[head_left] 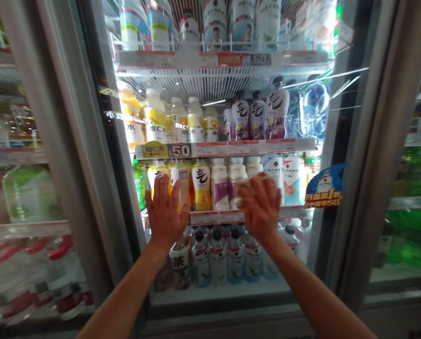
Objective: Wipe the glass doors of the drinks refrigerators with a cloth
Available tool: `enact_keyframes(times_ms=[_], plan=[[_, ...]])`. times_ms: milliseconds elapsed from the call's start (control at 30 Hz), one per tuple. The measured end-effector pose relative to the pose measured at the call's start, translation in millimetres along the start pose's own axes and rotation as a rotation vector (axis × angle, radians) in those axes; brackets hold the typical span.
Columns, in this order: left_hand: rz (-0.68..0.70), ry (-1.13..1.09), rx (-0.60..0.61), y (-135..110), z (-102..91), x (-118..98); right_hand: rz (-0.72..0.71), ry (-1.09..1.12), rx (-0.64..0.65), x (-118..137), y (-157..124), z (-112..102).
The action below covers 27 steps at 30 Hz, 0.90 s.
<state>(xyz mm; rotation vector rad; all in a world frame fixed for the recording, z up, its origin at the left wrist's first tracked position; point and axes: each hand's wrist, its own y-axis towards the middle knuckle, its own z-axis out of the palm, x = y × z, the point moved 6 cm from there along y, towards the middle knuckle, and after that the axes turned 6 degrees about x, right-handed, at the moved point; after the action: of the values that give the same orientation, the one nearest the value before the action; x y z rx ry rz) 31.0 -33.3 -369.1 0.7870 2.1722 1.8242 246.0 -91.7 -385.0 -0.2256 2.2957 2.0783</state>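
Both released: left grip [166,209] spread before yellow bottles [201,186], right grip [260,207] blurred against white bottles [219,186] on cooler shelf [213,217].

Chiller cabinet, four tiers, each fronted by a price rail. Top shelf [182,60]: tall white bottles [266,23] standing in a row. Second shelf [295,145]: yellow-labelled bottles [155,117] at left, dark-capped bottles [258,117] in the middle, blue bottles [316,110] at right (blurred by glare). Third shelf [213,217]: orange bottles [201,187] at left, then purple-labelled bottles [219,188], then pink-and-white bottles [291,181], all upright. Cabinet floor [217,295]: clear bottles [217,256] with dark caps in a row, one brown tea bottle [180,264] at their left end.
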Motion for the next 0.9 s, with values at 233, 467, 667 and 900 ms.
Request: enact_keyframes(times_ms=[233, 467, 667, 900], plan=[[0.005, 0.037, -0.01, -9, 1.3, 0, 0.182, 0.011, -0.137, -21, 9, -5], [-0.007, 0.035, -0.015, -8, 0.9, 0, 0.097, 0.025, -0.096, -22, 25, -6], [-0.023, 0.071, 0.037, -10, 3.9, -4, -0.003, 0.151, -0.044, 13, 58, 13], [-0.022, 0.14, 0.063, -12, 6.1, -4, -0.14, 0.178, -0.025, 7, 89, 12]])
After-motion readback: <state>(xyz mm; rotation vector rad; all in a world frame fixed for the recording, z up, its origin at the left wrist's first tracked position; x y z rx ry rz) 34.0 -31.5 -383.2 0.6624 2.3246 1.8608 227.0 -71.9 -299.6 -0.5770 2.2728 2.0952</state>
